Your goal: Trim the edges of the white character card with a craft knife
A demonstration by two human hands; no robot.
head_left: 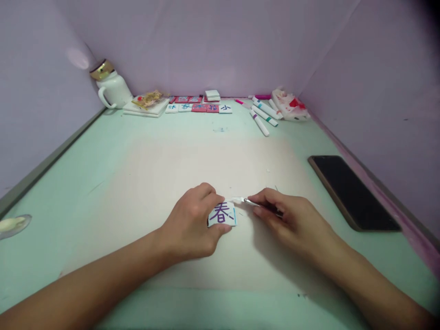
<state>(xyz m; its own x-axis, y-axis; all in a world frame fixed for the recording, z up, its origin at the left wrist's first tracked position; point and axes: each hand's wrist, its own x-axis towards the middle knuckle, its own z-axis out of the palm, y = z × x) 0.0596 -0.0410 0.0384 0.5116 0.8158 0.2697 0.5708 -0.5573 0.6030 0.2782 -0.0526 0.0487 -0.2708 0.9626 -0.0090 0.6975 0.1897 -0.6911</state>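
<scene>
Between the thumb and fingers of my left hand (pixel 194 220) is a small white square tile (pixel 222 214) with a purple Chinese character on it and a blue mark along its right edge. The hand grips it at its upper and lower edges, low over the table. My right hand (pixel 292 215) is closed around a slim craft knife (pixel 254 203), held like a pen. Its pale blade points left and lies close to the tile's upper right corner; whether it touches cannot be made out. Tiny scraps lie near the blade.
A phone (pixel 354 192) lies at the right. Several marker pens (pixel 259 123) and a plastic packet (pixel 290 105) sit at the back right. Lettered tiles (pixel 185 107) line the back, beside white slabs (pixel 147 109) and a white jug (pixel 115 89). A spoon-like piece (pixel 13 225) is at left.
</scene>
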